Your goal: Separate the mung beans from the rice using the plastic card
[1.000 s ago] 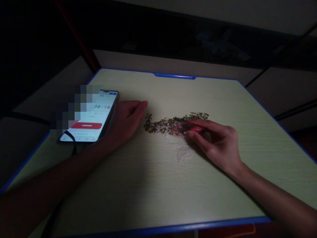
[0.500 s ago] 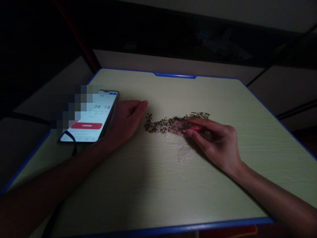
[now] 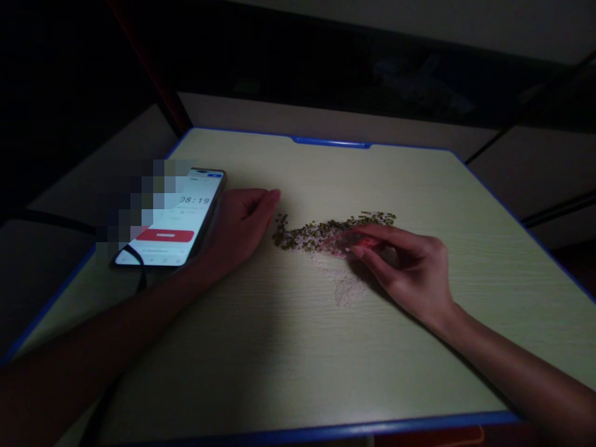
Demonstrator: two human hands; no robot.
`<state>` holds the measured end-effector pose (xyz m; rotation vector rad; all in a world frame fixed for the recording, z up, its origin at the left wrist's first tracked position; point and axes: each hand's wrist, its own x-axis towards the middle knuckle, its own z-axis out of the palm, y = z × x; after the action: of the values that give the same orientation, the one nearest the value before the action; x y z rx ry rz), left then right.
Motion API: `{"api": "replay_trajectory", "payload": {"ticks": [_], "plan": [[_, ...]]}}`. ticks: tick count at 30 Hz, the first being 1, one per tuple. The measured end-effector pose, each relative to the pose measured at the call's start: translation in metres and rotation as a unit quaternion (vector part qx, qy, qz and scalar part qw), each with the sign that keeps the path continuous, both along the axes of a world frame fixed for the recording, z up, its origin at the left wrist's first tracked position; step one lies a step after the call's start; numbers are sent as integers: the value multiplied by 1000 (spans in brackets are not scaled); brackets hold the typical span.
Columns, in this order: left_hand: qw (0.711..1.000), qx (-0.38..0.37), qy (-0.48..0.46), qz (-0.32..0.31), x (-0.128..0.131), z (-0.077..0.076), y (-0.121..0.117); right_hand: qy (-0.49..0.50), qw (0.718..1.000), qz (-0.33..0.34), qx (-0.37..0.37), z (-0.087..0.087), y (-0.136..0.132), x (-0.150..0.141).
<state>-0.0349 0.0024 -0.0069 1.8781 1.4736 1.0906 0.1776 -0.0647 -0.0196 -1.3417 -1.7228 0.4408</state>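
Observation:
A band of small dark green grains, mixed with pale grains that look like rice, lies across the middle of the table. A smaller patch of the pale grains spreads in front of it. My right hand comes in from the right, thumb and fingers pinched on a see-through reddish piece at the near side of the band. Its exact kind is too blurred to tell. My left hand rests on the table left of the grains, fingers curled closed; nothing shows in it.
A lit phone showing a timer lies left of my left hand, partly covered by a blurred patch. A dark cord runs over its lower end. The pale wooden table has a blue rim and a blue strip at its far edge.
The phone's timer has gone from 08:18 to 08:19. Both hands and the grains stand almost as before; the whole view has shifted very slightly.

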Motion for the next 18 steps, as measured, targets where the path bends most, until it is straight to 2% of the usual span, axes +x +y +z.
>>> {"api": "replay_trajectory", "payload": {"ticks": [10, 18], "plan": [[1000, -17, 0, 10, 2, 0, -2, 9, 1000, 4, 15, -3, 5, -3], [1000, -3, -4, 4, 1, 1, -1, 27, 1000, -2, 8, -4, 6, -3]]}}
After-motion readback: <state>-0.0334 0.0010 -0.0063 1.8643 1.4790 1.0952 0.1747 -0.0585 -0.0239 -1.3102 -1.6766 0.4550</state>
